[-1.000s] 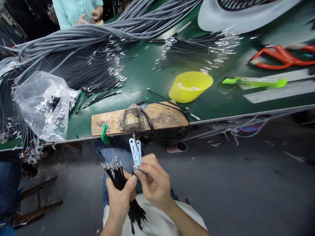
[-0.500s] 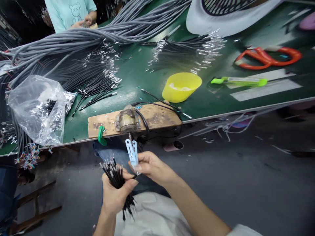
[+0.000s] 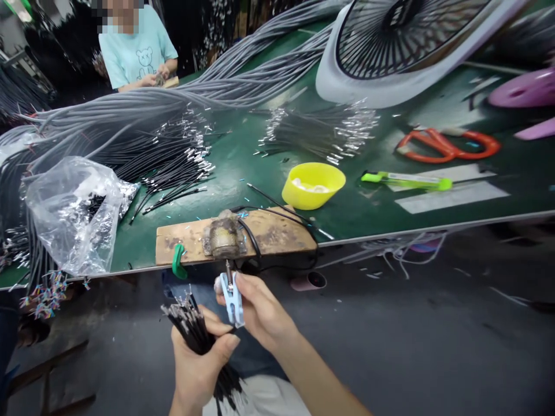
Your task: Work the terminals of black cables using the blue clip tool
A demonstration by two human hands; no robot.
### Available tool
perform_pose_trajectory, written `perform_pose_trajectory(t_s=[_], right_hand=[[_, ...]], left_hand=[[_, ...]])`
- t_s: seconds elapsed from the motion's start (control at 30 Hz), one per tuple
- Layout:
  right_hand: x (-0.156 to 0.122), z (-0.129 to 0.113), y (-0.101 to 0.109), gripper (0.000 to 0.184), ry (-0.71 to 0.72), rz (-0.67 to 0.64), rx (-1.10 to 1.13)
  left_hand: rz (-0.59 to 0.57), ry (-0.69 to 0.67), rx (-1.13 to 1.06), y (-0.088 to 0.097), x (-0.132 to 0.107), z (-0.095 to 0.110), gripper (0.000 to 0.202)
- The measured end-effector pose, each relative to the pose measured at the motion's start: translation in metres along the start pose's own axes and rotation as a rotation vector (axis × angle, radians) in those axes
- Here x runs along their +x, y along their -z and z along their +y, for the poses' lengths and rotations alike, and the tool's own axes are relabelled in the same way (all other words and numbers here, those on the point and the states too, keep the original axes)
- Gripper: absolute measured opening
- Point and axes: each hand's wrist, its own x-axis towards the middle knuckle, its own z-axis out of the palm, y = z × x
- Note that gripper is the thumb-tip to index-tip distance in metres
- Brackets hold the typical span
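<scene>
Many cables [image 3: 191, 328] in snug left grip [image 3: 194, 363]

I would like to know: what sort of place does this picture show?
Probably a cable workshop or small assembly floor. Long gray cables lie along the green table, a motor-like device sits on a wooden board at the near edge, and the left hand holds a bundle of short black wires.

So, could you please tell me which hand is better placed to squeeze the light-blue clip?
The right hand, I'd judge: it appears to pinch the upper end of the light-blue clip. The left hand seems less free, as it holds the bundle of black cables.
</scene>
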Motion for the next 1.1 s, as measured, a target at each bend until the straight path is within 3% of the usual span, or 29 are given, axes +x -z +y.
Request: perform_pose_trajectory(t_s=[0.1,0.27,0.4,0.53,0.6,0.7,0.8,0.97,1.03,1.1], right_hand=[[0.000,0.008,0.008,0.046,-0.069,-0.009,0.066],[-0.002,0.019,0.030,0.043,-0.051,0.066,0.123],[-0.017,0.020,0.045,0.034,0.127,0.164,-0.103],[-0.037,0.014,0.040,0.020,0.484,0.226,-0.559],[-0.043,0.009,0.031,0.013,0.648,0.150,-0.778],[-0.045,0.004,0.018,0.007,0.701,-0.008,-0.972],[-0.044,0.007,0.012,0.016,0.696,-0.050,-0.956],[-0.041,0.022,0.012,0.016,0.838,0.104,-0.933],[-0.039,0.025,0.015,0.016,0.827,0.136,-0.864],[-0.037,0.024,0.018,0.019,0.731,0.077,-0.785]], left_hand=[[0.052,-0.042,-0.001,-0.005,-0.008,-0.002,0.020],[-0.091,0.325,-0.061,0.013,0.004,-0.001,0.026],[-0.066,0.408,-0.115,0.019,0.004,-0.008,0.027],[-0.075,0.347,-0.035,0.007,-0.016,-0.013,0.025],[-0.086,0.315,-0.001,0.000,-0.029,-0.013,0.025],[-0.084,0.278,0.036,-0.005,-0.040,-0.010,0.026],[-0.002,0.225,0.048,-0.006,-0.044,-0.010,0.022],[0.181,0.176,-0.083,-0.006,-0.047,-0.024,0.022],[0.161,0.170,-0.090,-0.002,-0.043,-0.030,0.023],[0.074,0.189,-0.043,0.005,-0.035,-0.035,0.024]])
